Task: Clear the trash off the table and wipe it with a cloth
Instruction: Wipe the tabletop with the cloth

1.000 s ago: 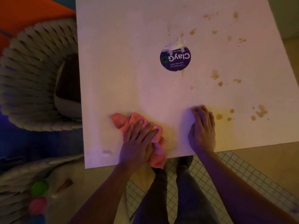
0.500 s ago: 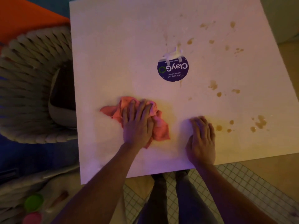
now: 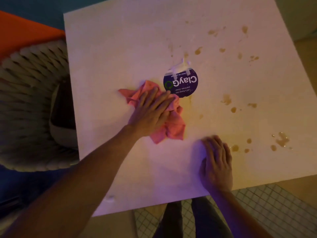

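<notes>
A crumpled pink cloth (image 3: 173, 125) lies on the white square table (image 3: 120, 54), just left of and below a round purple sticker (image 3: 184, 83) taped at the table's middle. My left hand (image 3: 151, 111) presses flat on the cloth with straight fingers pointing toward the sticker. My right hand (image 3: 217, 162) rests flat on the bare tabletop near the front edge, holding nothing. Several brown spill stains (image 3: 281, 140) dot the right half of the table, some just right of my right hand.
A woven round chair (image 3: 30, 103) with a dark cushion stands against the table's left side. An orange surface (image 3: 25, 31) is at the far left. Below the front edge are my legs and a grid-patterned floor mat (image 3: 274, 210).
My left hand has pushed the pink cloth away from the front edge, up and to the right, until it reaches the purple sticker. My right hand has stayed flat in place.
</notes>
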